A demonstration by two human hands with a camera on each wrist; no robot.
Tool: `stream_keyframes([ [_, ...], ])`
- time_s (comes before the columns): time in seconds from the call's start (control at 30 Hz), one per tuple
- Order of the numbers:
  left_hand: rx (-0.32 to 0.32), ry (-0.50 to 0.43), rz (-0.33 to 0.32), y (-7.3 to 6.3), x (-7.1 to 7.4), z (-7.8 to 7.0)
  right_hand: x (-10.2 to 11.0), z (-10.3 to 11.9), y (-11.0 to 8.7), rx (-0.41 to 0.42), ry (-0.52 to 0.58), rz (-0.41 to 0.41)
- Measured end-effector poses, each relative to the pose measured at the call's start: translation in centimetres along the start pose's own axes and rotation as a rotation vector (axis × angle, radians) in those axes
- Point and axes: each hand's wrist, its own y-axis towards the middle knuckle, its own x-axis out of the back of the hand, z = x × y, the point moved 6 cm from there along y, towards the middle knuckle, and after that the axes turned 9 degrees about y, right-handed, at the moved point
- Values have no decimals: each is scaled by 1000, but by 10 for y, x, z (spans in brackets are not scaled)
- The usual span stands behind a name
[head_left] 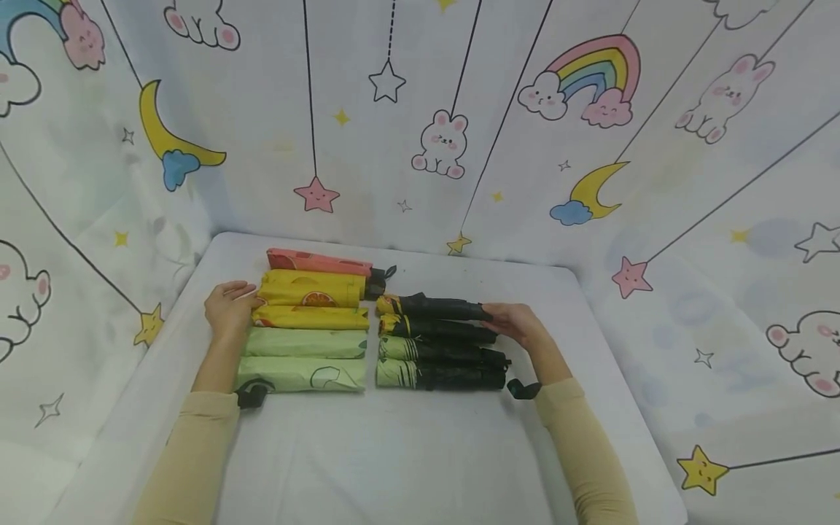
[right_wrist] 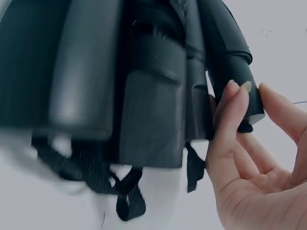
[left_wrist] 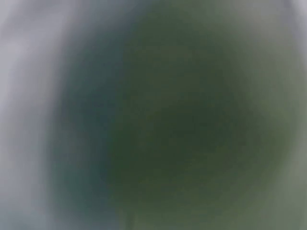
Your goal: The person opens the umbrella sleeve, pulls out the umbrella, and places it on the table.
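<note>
Folded umbrellas lie in two columns on a white table. My left hand (head_left: 228, 308) is at the left ends of the yellow umbrellas, fingers fairly straight and touching the orange-printed yellow umbrella (head_left: 311, 289). In the right column my right hand (head_left: 518, 322) pinches the black handle end of the farthest folded umbrella (head_left: 436, 307), which has a yellow patterned tip. The right wrist view shows thumb and fingertips on either side of that black handle (right_wrist: 235, 76). The left wrist view is a dark green blur.
A pink-red umbrella (head_left: 318, 261) lies farthest back on the left. Light green umbrellas (head_left: 302, 373) lie nearest in that column. Below the right hand are black umbrellas with green striped ends (head_left: 453, 374). A cartoon-printed curtain (head_left: 387, 146) surrounds the table (head_left: 394, 459).
</note>
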Motion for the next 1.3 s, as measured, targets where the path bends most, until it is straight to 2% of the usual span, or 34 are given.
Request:
stream_keyframes([
  [0.33, -22, 121, 47, -4, -1, -4, 3, -1, 0, 35, -340, -122],
  [0.53, -22, 166, 43, -6, 2, -10, -12, 12, 0, 142, -647, -160],
  [0.63, -19, 178, 47, -6, 1, -11, -22, 20, 0, 169, -762, -174],
  [0.8, -30, 182, 53, -2, 1, -14, -41, 32, -1, 249, -803, -196],
  [1.03, -57, 186, 38, 5, 5, -24, -73, 50, -1, 386, -764, -206],
  [1.2, -56, 156, 51, 9, 2, -32, -101, 58, 5, 412, -796, -183],
  [1.3, -56, 161, 75, 11, -2, -36, -116, 59, 11, 400, -795, -180],
])
